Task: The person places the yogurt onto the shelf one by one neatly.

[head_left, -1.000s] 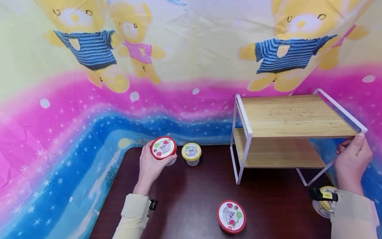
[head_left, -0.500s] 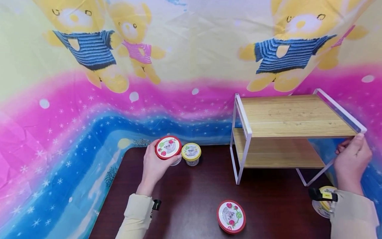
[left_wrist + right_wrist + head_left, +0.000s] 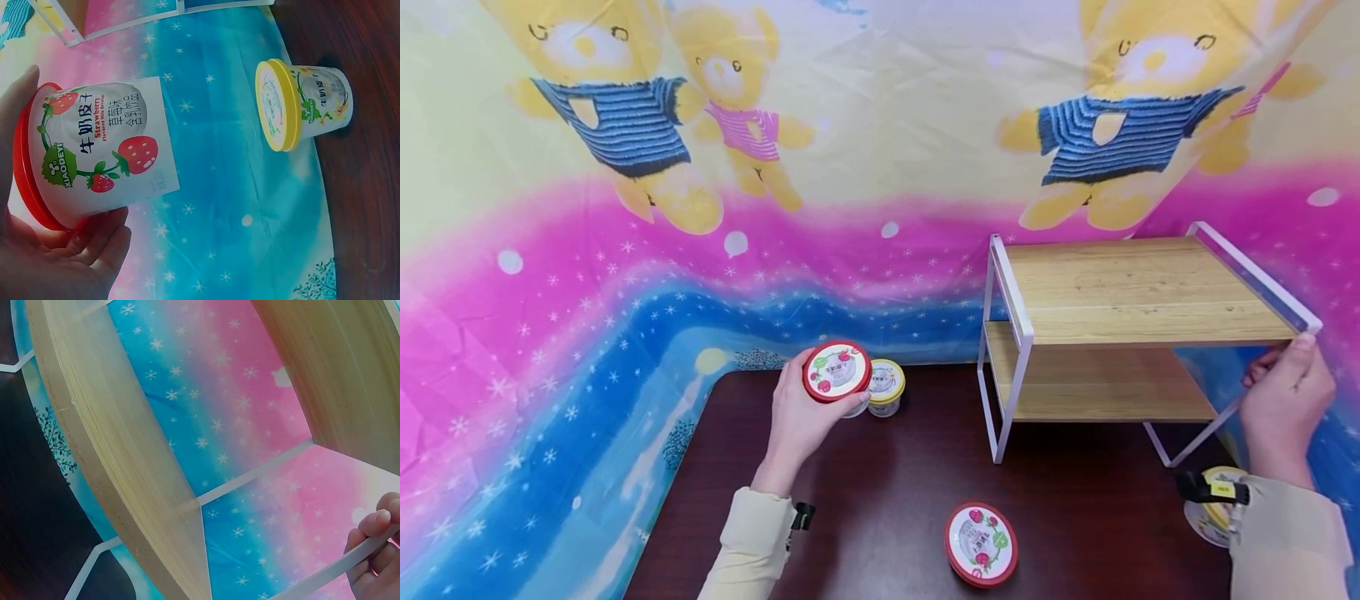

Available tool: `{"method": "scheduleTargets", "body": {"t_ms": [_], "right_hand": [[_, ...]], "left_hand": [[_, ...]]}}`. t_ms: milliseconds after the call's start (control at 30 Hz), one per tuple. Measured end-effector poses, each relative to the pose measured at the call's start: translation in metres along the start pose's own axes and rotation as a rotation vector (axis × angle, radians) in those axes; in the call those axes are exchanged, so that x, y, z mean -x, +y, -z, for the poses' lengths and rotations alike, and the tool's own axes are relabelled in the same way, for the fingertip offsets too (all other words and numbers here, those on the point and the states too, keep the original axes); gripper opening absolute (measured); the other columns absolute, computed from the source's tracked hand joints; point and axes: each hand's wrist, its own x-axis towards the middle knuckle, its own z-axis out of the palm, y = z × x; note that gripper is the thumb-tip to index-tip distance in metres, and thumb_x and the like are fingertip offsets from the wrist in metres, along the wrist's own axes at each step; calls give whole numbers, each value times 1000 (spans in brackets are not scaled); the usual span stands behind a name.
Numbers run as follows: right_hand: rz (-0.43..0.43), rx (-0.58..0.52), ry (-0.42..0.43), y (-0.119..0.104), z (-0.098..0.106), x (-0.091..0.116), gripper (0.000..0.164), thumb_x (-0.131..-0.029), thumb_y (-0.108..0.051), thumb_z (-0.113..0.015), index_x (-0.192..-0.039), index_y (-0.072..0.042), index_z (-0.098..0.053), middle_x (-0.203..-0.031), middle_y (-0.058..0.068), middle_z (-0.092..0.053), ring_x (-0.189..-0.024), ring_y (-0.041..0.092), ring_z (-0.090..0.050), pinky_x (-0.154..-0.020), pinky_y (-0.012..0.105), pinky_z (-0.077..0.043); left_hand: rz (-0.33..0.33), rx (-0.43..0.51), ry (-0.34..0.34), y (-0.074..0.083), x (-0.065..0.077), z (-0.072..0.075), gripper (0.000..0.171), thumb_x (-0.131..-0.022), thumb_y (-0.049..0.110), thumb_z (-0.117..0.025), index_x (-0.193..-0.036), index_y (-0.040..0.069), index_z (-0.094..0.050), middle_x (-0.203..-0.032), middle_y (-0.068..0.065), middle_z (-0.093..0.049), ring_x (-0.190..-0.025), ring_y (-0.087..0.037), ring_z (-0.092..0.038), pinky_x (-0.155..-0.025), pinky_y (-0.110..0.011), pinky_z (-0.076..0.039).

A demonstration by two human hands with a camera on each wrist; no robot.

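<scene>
My left hand (image 3: 801,419) grips a strawberry milk drink cup (image 3: 106,147) with a red lid (image 3: 837,371), fingers and thumb round its upper part. In the head view this cup overlaps a yellow-lidded cup (image 3: 887,385) standing near the table's back edge; in the left wrist view a gap separates it from that yellow-lidded cup (image 3: 306,103). My right hand (image 3: 1288,400) holds the white metal frame of a two-tier wooden shelf (image 3: 1150,287) at its front right upper corner. The right wrist view shows its fingers curled round the white bar (image 3: 337,565).
Another red-lidded cup (image 3: 981,544) stands at the front middle of the dark wooden table (image 3: 880,492). A second yellow-lidded cup (image 3: 1217,504) stands at the right, partly behind the right wrist. A printed bear cloth (image 3: 880,167) hangs behind and at the sides.
My left hand has moved right with the red-lidded cup, which now overlaps the back yellow-lidded cup in the head view. My right hand has stayed on the shelf frame.
</scene>
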Motion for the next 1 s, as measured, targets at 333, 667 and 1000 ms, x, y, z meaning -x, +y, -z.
{"method": "scheduleTargets", "body": {"t_ms": [333,667,1000], "right_hand": [[-2,-14,12,1,0,0,41,-103,-35,-28,-74,-13,-48,-63,0,-43,-54,5,-42,-53,10,-36],[8,-22,2,1,0,0,42,-103,-35,-28,-74,-11,-47,-65,1,-43,-53,7,-42,-52,10,-36],[21,-27,3,0,0,-1,42,-103,-32,-28,-72,-11,-46,-62,0,-44,-52,6,-42,-52,9,-36]], "left_hand": [[-1,-11,-4,2,2,-2,98,-57,64,-78,-135,19,-40,-119,10,-47,-106,-11,-44,-71,-37,-53],[1,-4,-24,7,4,-5,98,-56,61,-81,-135,18,-41,-118,9,-48,-106,-11,-45,-72,-37,-52],[-36,4,-40,14,8,-12,99,-56,66,-78,-135,19,-42,-117,12,-47,-105,-9,-45,-72,-32,-52]]}}
